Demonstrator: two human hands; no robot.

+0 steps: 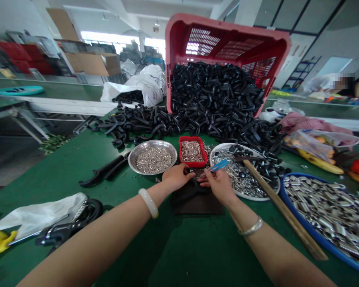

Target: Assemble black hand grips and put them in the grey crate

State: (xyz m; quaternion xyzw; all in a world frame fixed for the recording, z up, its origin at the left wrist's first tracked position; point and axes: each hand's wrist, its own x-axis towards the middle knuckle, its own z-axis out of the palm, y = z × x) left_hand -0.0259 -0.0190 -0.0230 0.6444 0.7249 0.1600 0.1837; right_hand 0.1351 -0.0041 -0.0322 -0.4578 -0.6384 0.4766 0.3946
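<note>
My left hand (178,176), a white bangle at its wrist, is closed with thumb and fingers pinched on the upper end of a black plastic handle piece (190,192). That piece lies on a dark flat block (199,207) on the green table. Facing it, my right hand (219,184) is closed around a slim blue-handled tool (219,165), whose thin tip points left toward the same piece. The exact kind of tool is not clear. Just beyond the hands sit a red tray (206,162) of small metal pins and a steel bowl (131,164) of tiny metal parts.
A tipped red crate (169,79) spills black handle pieces (215,91) across the back. To the right are a white tray (257,198) of screws, a wooden-handled hammer (284,209) and a blue-rimmed tub (308,233) of metal parts. A black tool (73,229) lies left.
</note>
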